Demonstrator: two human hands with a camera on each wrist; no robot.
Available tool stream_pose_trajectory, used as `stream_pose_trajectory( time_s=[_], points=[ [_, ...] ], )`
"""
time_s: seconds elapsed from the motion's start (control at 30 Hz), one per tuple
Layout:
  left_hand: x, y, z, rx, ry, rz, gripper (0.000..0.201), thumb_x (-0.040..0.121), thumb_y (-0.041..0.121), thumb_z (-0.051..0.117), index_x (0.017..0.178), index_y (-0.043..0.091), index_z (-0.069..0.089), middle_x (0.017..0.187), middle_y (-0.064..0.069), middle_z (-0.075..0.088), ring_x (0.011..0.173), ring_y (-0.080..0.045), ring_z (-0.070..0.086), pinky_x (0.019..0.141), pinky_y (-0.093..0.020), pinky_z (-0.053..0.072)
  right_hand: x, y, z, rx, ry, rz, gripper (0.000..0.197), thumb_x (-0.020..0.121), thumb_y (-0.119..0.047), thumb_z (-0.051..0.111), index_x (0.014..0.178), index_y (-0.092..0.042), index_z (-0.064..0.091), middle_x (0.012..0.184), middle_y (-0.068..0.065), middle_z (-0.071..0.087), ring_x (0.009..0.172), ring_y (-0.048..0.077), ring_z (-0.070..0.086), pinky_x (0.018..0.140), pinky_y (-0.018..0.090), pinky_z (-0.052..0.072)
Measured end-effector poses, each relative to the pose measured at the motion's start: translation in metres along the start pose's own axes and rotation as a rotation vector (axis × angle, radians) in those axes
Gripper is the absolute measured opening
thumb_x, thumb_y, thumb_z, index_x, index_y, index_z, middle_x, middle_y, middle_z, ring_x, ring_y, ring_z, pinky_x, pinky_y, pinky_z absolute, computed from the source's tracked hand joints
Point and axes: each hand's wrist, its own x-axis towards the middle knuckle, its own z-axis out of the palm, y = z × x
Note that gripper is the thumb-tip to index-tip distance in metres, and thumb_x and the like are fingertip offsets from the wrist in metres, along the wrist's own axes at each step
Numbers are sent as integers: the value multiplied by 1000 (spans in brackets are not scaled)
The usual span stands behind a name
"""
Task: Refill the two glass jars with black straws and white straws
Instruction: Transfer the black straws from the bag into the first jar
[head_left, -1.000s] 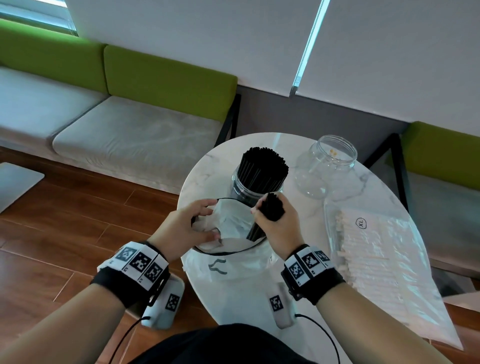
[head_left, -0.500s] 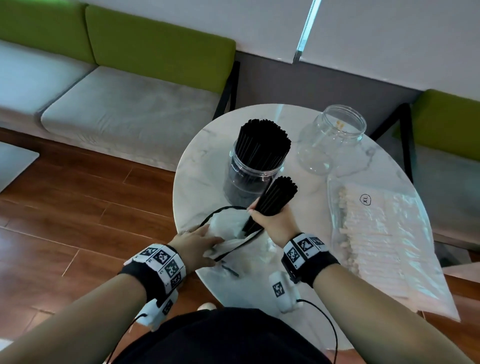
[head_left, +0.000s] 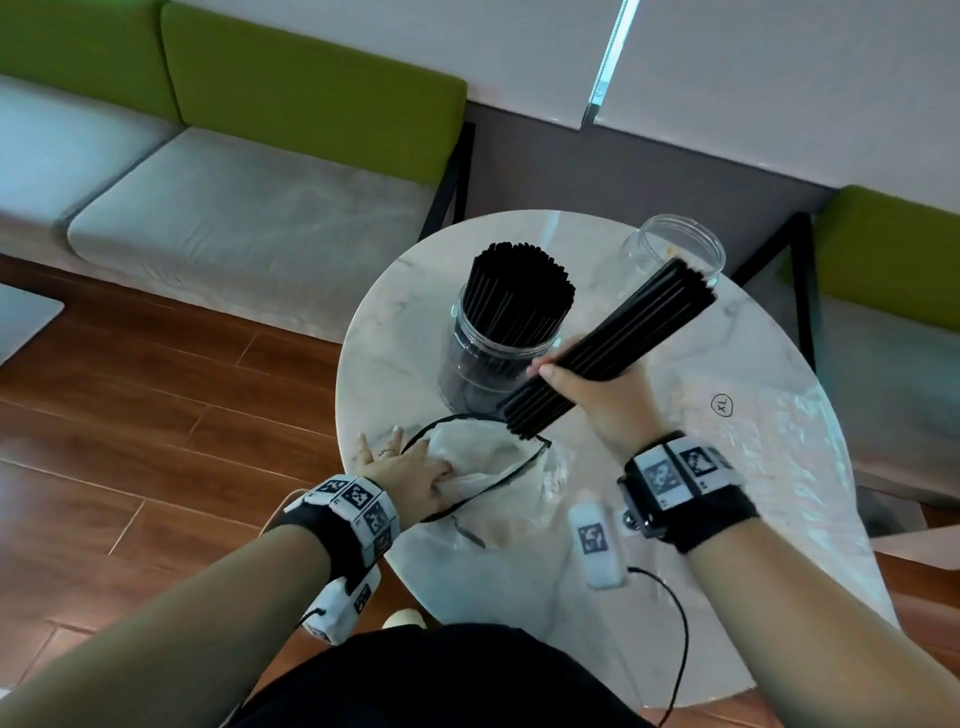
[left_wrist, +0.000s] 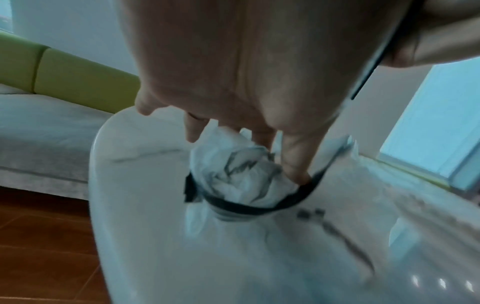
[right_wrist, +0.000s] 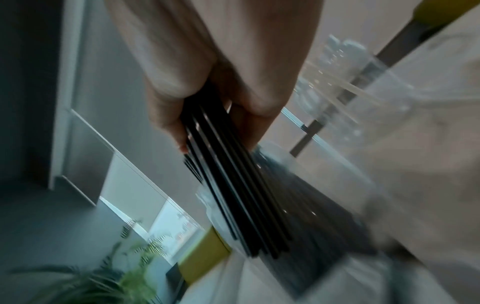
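Observation:
My right hand (head_left: 597, 389) grips a bundle of black straws (head_left: 623, 338) round its lower half. The bundle slants up to the right, clear of the table, and its top end overlaps the empty glass jar (head_left: 680, 249). The wrist view shows my fingers (right_wrist: 207, 102) wrapped around the bundle (right_wrist: 233, 174). Just left of it stands a glass jar (head_left: 493, 358) packed with upright black straws. My left hand (head_left: 410, 467) lies flat on a crumpled plastic bag with a black rim (head_left: 483, 457), its fingers (left_wrist: 293, 160) pressing the bag (left_wrist: 246, 174) down. A clear pack of white straws (head_left: 769, 447) lies on the right.
Everything sits on a small round marble table (head_left: 395, 332) whose edge is close to my left hand. A grey and green bench (head_left: 234, 218) runs behind on the left, another seat (head_left: 893, 260) stands on the right, and a wooden floor lies below.
My right hand has drawn the black straw bundle out of the bag and raised it to the right, now slanted. My left hand went from holding the bag open to pressing it flat.

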Motion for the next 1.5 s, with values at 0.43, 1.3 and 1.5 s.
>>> stream_pose_trajectory(
  time_s=[0.43,1.3,1.5],
  points=[
    [-4,14,-106,-881,587,56,129,56,37,88,148,20,-1,142,-7,24,135,-19,24,106,-28,23,66,-67,13,131,-47,-163,16,79,11,65,80,-5,60,80,10,70,85,28,68,84,36,54],
    [15,5,-168,-1359,356,209,81,71,77,48,137,33,36,136,21,42,123,10,38,104,-10,23,72,7,-5,-563,1,141,136,47,-63,85,151,-24,7,156,2,16,145,20,16,117,48,22],
    [20,26,-185,-1331,384,302,43,102,36,25,117,13,58,92,12,64,77,12,58,62,4,39,90,22,18,-344,84,122,136,32,-58,88,140,-49,6,140,-2,47,131,17,45,107,46,41]
  ],
)
